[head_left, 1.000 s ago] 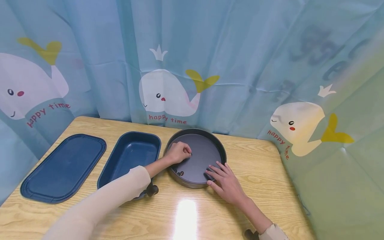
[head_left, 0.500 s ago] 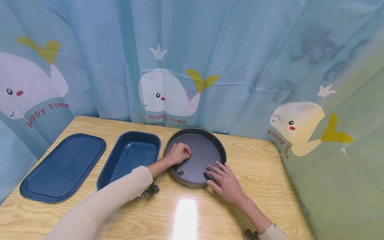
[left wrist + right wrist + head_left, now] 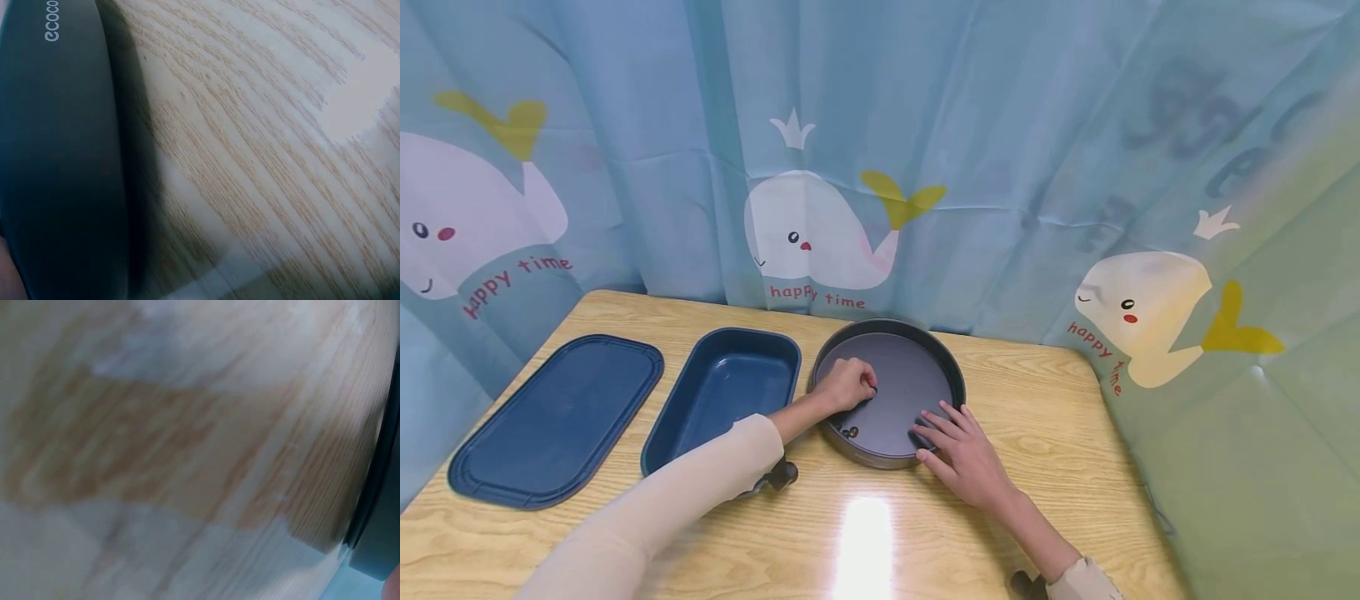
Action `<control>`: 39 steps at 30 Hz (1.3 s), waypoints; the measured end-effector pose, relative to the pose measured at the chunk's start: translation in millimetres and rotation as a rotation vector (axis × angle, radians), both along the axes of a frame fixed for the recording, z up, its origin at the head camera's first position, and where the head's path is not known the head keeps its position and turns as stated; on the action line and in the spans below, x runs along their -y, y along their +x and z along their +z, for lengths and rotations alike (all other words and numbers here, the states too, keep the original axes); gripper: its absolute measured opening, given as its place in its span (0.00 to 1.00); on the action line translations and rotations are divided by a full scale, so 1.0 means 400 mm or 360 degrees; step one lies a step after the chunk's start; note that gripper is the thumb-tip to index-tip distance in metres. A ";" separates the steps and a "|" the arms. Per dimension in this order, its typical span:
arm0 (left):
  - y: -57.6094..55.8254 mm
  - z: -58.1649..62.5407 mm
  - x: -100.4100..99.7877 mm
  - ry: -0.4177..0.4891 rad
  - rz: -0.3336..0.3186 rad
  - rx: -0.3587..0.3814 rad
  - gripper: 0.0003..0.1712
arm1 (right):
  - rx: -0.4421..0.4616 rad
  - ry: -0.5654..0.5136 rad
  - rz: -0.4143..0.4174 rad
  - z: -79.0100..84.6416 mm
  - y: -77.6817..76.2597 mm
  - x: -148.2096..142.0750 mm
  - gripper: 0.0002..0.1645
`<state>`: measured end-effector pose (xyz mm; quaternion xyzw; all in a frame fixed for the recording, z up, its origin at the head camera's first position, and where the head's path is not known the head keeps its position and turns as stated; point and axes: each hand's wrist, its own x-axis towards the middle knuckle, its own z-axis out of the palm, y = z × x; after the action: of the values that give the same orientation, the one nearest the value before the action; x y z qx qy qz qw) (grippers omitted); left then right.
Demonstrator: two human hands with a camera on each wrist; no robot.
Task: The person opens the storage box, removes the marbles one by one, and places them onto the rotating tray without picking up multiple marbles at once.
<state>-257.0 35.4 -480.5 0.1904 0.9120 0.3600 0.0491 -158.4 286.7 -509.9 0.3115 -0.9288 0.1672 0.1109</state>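
Observation:
A round dark grey pan (image 3: 910, 367) with a low wall stands near the table's back edge. Inside it, my left hand (image 3: 845, 383) is bent over the left part, thumb and fingers pinching a small dark piece (image 3: 874, 391). Several small, round, dark-brown pieces (image 3: 852, 432) lie by the pan's lower left wall; too small to tell their kind. My right hand (image 3: 966, 457) rests on the pan's lower right rim, fingers spread and fairly straight. A dark wall lettered "ecoco" (image 3: 62, 150) fills the left of the left wrist view.
Left of the pan stands a deep blue rectangular box (image 3: 737, 383), partly behind my left forearm. A flat blue lid (image 3: 561, 417) lies farther left on the wooden table (image 3: 1030, 400). A curtain with whales (image 3: 820, 233) hangs behind.
The left hand has shifted very slightly within the pan, its fingers still pinched together. The right hand, pan, box and lid stay where they were.

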 end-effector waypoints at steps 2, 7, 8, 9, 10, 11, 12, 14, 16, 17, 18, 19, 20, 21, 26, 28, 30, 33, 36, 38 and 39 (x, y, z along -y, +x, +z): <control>0.000 0.000 -0.001 0.0000 0.0000 -0.0007 0.04 | 0.0002 -0.0004 -0.0002 0.000 0.000 0.000 0.24; 0.002 0.004 -0.001 0.0000 0.0006 0.0008 0.03 | 0.0002 -0.0004 -0.0003 0.000 0.000 -0.001 0.24; 0.003 0.006 -0.001 0.0000 0.0006 0.0016 0.02 | 0.0002 -0.0002 -0.0001 0.000 0.000 -0.001 0.24; 0.004 0.007 -0.001 0.0000 0.0004 0.0022 0.02 | 0.0001 -0.0002 0.0000 0.000 0.000 -0.001 0.24; 0.004 0.008 -0.001 0.0000 0.0001 0.0022 0.02 | 0.0000 -0.0004 0.0001 0.000 0.000 -0.001 0.24; 0.005 0.008 0.000 0.0000 -0.0004 0.0014 0.02 | 0.0001 -0.0009 0.0004 0.000 0.000 -0.001 0.24; 0.005 0.008 0.000 0.0000 -0.0006 0.0007 0.03 | 0.0000 -0.0013 0.0005 0.000 0.000 -0.001 0.24; 0.004 0.007 0.000 0.0003 -0.0010 0.0005 0.03 | -0.0001 -0.0018 0.0005 -0.001 -0.001 -0.001 0.24; 0.003 0.005 0.000 0.0006 -0.0008 0.0003 0.03 | 0.0000 -0.0018 0.0004 -0.002 0.000 -0.001 0.24; 0.003 0.005 0.000 0.0007 -0.0005 0.0009 0.03 | 0.0001 -0.0016 0.0003 -0.002 0.000 -0.001 0.24; 0.003 0.005 -0.001 0.0010 -0.0001 0.0019 0.02 | 0.0002 -0.0014 0.0001 -0.003 0.000 -0.001 0.24; 0.003 0.005 -0.001 0.0012 0.0007 0.0029 0.02 | 0.0003 -0.0013 -0.0001 -0.003 0.000 -0.001 0.24; 0.003 0.005 -0.002 0.0014 0.0013 0.0030 0.02 | 0.0005 -0.0013 -0.0001 -0.003 0.000 -0.001 0.24; 0.003 0.005 -0.002 0.0019 0.0017 0.0026 0.03 | 0.0005 -0.0013 -0.0001 -0.003 0.000 -0.001 0.24; 0.003 0.010 -0.002 0.0061 0.0013 0.0014 0.02 | 0.0015 -0.0029 0.0004 0.000 0.001 0.000 0.24; 0.004 0.013 -0.001 0.0092 0.0003 0.0001 0.02 | 0.0019 -0.0030 0.0005 0.002 0.002 0.000 0.24; 0.005 0.017 0.000 0.0124 -0.0006 -0.0012 0.03 | 0.0019 -0.0024 0.0002 0.003 0.002 0.001 0.24; 0.009 0.026 0.000 0.0172 -0.0008 -0.0031 0.03 | 0.0013 -0.0009 -0.0007 0.003 0.003 0.002 0.24; 0.011 0.042 -0.002 0.0217 -0.0009 -0.0014 0.02 | 0.0016 0.0003 -0.0019 0.003 0.003 0.002 0.24; 0.013 0.054 -0.002 0.0248 -0.0011 -0.0009 0.01 | 0.0023 0.0005 -0.0022 0.004 0.003 0.002 0.24; 0.014 0.061 -0.002 0.0262 -0.0015 -0.0005 0.01 | 0.0025 0.0005 -0.0022 0.004 0.003 0.002 0.24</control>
<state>-251.3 36.3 -456.3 0.1986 0.8785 0.4332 0.0334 -157.3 285.9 -508.2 0.3038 -0.9321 0.1674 0.1042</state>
